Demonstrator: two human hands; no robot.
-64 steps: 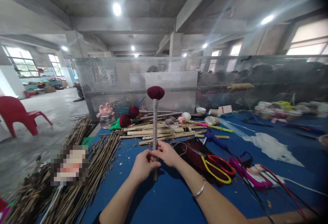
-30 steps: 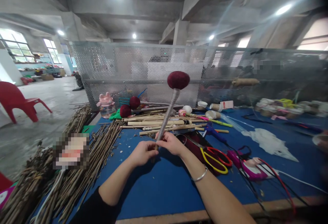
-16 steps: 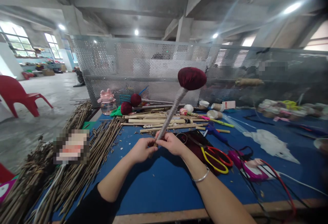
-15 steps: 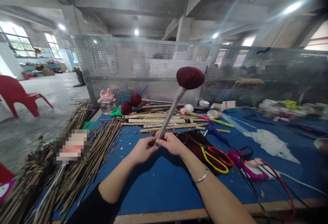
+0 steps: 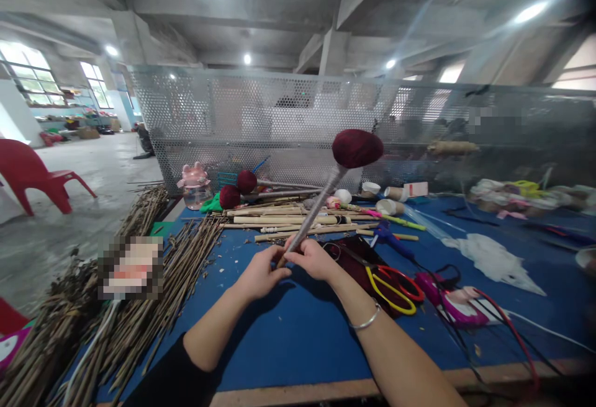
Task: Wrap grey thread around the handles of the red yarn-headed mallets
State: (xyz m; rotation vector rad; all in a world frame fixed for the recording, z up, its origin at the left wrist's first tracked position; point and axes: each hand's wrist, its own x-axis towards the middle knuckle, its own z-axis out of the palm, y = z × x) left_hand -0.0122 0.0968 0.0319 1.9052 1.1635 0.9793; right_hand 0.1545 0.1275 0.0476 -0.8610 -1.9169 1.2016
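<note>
A mallet-like stick with a bulging dark red cloth head (image 5: 357,148) slants up to the right in front of me. Its shaft (image 5: 313,218) is wrapped in a silvery grey strip, with a bit of bare wood at the bottom end. My left hand (image 5: 259,273) is closed around that bottom end. Just above it, my right hand (image 5: 314,260) grips the wrapped shaft, thumb lying across it. Two similar sticks with dark red heads (image 5: 230,196) rest at the back of the blue table (image 5: 298,345).
Bundles of thin dry twigs (image 5: 172,283) cover the table's left side. Pale wooden sticks (image 5: 288,221) lie behind my hands. Scissors with red and yellow handles (image 5: 393,292) rest on dark cloth, near a blue glue gun (image 5: 388,239) and a purple power strip (image 5: 459,304). A perforated metal screen (image 5: 186,103) stands behind.
The red head has swung to the right and slightly down, so the stick leans more. Both hands keep their hold and have hardly moved.
</note>
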